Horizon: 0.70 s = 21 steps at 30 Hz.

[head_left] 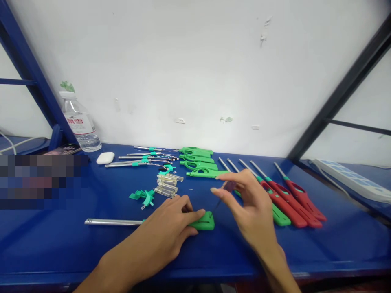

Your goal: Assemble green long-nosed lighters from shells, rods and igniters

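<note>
A green long-necked lighter (pixel 206 221) lies flat near the front of the blue table, its metal tube pointing left. My left hand (pixel 175 217) is closed over the handle and presses it down; the trigger part is hidden under the palm. Between the thumb and fingers of my right hand (pixel 249 199) is a screwdriver (pixel 228 186) with a dark purple handle. Its thin shaft slants down to the handle's right end, where a small hole shows. Whether the tip sits in a screw I cannot tell. A tiny screw-like piece (pixel 190 189) lies behind my left hand.
Behind are green handle shells (pixel 197 160), metal tubes with wires (pixel 131 163), clear fuel tanks (pixel 167 185) and teal triggers (pixel 143 196). Red lighters (pixel 301 199) lie at right. A bottle (pixel 80 122), a white case (pixel 105 158) and a power strip (pixel 354 179) stand farther out.
</note>
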Each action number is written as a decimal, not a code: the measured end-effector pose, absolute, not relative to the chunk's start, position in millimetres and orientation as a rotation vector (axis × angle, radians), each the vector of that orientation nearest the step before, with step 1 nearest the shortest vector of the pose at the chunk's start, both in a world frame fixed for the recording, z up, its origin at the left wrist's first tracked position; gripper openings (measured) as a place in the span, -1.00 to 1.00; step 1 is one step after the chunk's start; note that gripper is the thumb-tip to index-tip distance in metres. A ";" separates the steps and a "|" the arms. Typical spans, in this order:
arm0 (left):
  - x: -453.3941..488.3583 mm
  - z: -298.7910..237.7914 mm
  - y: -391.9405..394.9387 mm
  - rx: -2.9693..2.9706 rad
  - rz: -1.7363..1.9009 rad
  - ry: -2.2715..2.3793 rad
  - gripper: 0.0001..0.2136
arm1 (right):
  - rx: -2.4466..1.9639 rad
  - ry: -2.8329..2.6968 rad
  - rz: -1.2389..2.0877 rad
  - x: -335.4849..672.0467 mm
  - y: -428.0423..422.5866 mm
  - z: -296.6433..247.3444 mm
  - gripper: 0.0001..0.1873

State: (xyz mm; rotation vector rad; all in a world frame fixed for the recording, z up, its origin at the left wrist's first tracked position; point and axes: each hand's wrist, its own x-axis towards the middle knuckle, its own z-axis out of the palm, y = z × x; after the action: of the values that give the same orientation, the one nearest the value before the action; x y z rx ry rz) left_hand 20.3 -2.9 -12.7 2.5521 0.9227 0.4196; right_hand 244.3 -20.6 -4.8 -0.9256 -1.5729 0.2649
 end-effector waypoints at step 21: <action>20.4 -10.8 -3.5 2.544 0.386 0.938 -0.55 | -0.959 -1.618 0.008 239.7 -22.2 -5.2 -0.71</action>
State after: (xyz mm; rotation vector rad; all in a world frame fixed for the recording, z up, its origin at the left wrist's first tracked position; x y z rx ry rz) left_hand 20.4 -3.5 -10.8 2.5443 0.9384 0.3861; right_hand 239.7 -22.2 -5.2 -0.9589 -1.6179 0.0083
